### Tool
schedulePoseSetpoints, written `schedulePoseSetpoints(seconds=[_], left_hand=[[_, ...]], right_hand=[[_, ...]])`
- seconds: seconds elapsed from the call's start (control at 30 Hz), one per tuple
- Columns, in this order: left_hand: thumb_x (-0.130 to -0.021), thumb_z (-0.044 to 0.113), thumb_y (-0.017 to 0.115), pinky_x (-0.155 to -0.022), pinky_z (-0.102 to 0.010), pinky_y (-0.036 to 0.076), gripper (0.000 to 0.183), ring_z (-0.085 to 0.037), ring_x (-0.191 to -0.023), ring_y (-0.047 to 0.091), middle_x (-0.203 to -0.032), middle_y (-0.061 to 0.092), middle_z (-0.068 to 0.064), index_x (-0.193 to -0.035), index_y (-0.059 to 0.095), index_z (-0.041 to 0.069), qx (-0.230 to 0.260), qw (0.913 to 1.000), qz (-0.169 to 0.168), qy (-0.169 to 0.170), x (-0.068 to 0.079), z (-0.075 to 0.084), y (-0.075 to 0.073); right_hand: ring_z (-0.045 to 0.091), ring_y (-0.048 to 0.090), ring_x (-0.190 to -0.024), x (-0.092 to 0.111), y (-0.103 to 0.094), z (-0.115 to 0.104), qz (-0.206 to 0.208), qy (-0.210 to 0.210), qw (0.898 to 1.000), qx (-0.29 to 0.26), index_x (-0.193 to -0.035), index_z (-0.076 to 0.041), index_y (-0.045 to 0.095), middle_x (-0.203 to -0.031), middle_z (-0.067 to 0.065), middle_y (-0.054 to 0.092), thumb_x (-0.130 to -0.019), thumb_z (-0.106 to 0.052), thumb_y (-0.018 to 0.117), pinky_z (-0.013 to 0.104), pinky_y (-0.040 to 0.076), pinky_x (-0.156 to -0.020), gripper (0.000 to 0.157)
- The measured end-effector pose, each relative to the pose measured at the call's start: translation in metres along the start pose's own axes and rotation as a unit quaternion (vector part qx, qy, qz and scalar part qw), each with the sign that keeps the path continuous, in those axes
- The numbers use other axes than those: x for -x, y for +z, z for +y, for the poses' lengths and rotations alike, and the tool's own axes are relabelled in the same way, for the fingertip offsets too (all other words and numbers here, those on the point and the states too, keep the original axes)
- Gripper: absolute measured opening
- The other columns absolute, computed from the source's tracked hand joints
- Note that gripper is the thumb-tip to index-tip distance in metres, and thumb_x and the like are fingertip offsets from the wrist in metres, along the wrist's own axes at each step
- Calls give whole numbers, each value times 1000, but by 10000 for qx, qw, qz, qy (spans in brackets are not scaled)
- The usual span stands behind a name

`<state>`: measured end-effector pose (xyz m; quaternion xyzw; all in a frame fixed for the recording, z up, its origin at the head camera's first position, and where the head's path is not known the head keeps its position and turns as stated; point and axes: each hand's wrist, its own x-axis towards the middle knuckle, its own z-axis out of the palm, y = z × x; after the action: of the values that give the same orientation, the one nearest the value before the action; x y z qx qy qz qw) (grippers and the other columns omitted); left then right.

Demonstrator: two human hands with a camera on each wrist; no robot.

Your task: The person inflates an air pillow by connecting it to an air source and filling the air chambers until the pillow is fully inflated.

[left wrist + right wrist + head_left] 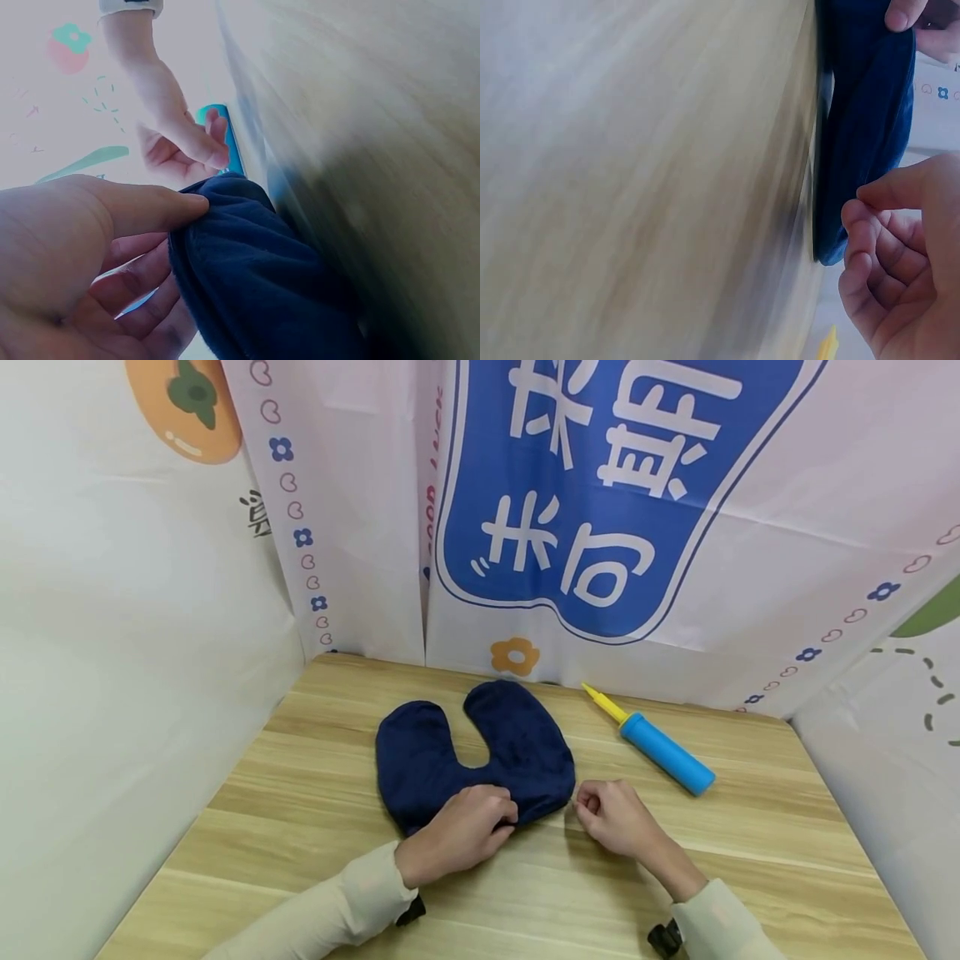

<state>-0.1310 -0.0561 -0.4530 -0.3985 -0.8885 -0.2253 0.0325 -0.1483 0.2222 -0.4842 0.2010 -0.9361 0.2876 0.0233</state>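
A navy blue, U-shaped neck pillow of plush cloth lies on the table, its two arms pointing to the back wall. My left hand grips its front edge near the middle; the left wrist view shows the thumb on top of the cloth and the fingers beneath. At the pillow's right front corner my right hand has thumb and forefinger pressed together, pinching what looks like a tiny zipper pull, mostly hidden by the fingertips. A seam runs along that edge in the right wrist view, beside the right hand.
A blue hand pump with a yellow nozzle lies behind and right of the right hand. The wood-grain table meets printed cloth walls at the back and sides.
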Motion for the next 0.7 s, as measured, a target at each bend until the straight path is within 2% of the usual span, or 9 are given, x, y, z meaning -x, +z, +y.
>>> schedulePoseSetpoints(seconds=[0.23,0.5,0.7], left_hand=[[-94,8,78,-67,-18,52,8,-3,-75,59,-83,67,6,-89,79,14,127,9999,7,47,4,-1,0],[-94,10,79,-73,-19,55,7,-3,-81,64,-87,70,8,-92,81,16,75,9999,-62,82,10,-2,1],[-94,11,79,-75,-19,55,7,-3,-81,63,-87,69,8,-90,80,16,52,9997,-152,176,14,-4,2]], right_hand=[[-1,46,-51,-5,2,4,10,31,10000,66,-75,-19,66,-59,-14,55,-94,-9,73,20,41,-50,23],[4,46,-52,-13,2,17,-56,434,9985,316,-75,-17,66,-59,-9,54,-94,-9,73,21,39,-50,22],[4,47,-53,-20,3,17,-153,372,9978,533,-76,-16,67,-59,-10,54,-95,-13,73,21,41,-52,20]])
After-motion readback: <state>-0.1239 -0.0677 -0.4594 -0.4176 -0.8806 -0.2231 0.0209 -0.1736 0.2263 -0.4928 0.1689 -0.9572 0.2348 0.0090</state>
